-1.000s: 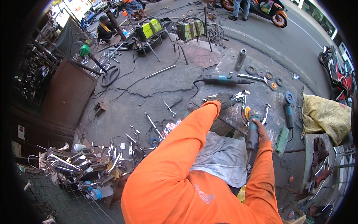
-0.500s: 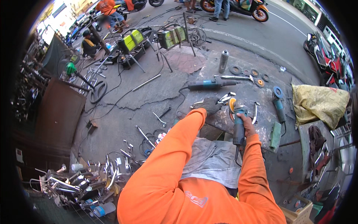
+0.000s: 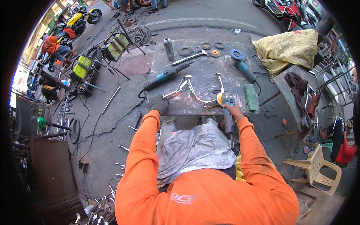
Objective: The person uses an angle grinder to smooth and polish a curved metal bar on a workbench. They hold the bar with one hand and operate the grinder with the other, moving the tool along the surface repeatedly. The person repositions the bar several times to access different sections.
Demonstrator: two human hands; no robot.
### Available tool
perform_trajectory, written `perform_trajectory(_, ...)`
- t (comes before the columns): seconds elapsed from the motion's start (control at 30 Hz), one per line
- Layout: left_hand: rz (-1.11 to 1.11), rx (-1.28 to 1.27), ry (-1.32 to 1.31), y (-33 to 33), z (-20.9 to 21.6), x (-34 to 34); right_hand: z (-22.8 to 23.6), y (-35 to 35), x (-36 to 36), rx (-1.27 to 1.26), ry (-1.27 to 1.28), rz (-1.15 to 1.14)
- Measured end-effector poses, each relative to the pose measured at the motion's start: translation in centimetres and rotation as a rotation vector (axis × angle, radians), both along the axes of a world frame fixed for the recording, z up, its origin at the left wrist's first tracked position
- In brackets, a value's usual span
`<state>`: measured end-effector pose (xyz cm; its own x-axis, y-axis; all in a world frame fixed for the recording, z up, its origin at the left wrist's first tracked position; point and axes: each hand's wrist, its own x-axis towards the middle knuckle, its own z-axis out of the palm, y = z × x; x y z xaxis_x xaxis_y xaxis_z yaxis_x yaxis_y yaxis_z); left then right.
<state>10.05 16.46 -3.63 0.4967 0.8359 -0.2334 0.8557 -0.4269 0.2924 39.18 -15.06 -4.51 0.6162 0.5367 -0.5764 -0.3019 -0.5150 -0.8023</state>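
A grinder (image 3: 228,114) was gripped in the closed right hand (image 3: 233,111), its disc against a bent chrome bar (image 3: 195,94) just ahead. The bar's other end was pinned by the gloved left hand (image 3: 158,104), closed on it. A second grinder (image 3: 165,77) lay beyond.

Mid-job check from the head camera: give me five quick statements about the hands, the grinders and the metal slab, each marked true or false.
1. The right hand grips an angle grinder. True.
2. The left hand is bare. False: it wears a dark glove and presses on one end of the curved chrome part.
3. Two more grinders lie unused on the metal slab. True: a blue-bodied grinder on the left and another grinder on the right.
4. The grey spray can lies on its side. False: it stands upright at the slab's far edge.
5. The yellow sack covers the grinding discs. False: it lies to their right, apart.
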Motion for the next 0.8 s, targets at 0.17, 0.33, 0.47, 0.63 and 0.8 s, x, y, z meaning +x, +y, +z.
perform_trajectory(0.17, -0.074, -0.149, -0.112, -0.8, 1.2, -0.4, 1.5, 0.6, -2.1, -0.023, -0.039, 0.131)
perform_trajectory(0.33, -0.203, -0.306, -0.165, -4.8, 3.9, -4.1, 4.5, 2.9, -5.4, 0.134, 0.061, 0.279)
perform_trajectory(0.47, -0.080, -0.462, -0.344, -9.2, 5.9, -6.4, 7.1, 5.0, -4.8, 0.159, 0.215, 0.355)
perform_trajectory(0.63, -0.017, -0.285, -0.319, -14.3, 7.0, -6.7, 9.0, 6.1, -6.8, 0.283, 0.315, 0.387)
perform_trajectory(0.8, 0.038, -0.257, -0.418, -17.0, 6.5, -5.9, 11.1, 3.7, -7.8, 0.218, 0.216, 0.459)
